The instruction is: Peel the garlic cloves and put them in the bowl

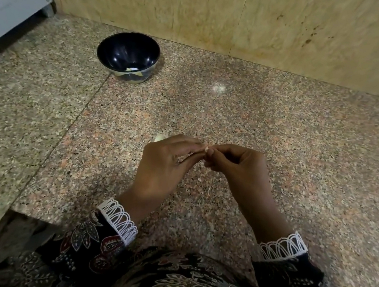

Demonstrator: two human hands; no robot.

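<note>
At centre frame, the left hand and right hand pinch one garlic clove between fingertips; the dark bowl sits upper left, no writing legible.

We see a speckled granite counter in pink, grey and black, under a mottled tan wall. The bowl is glossy black inside, with pale cream patches low on its outer wall. Our sleeves are black with cream and red florals, edged in white looped lace.
</note>
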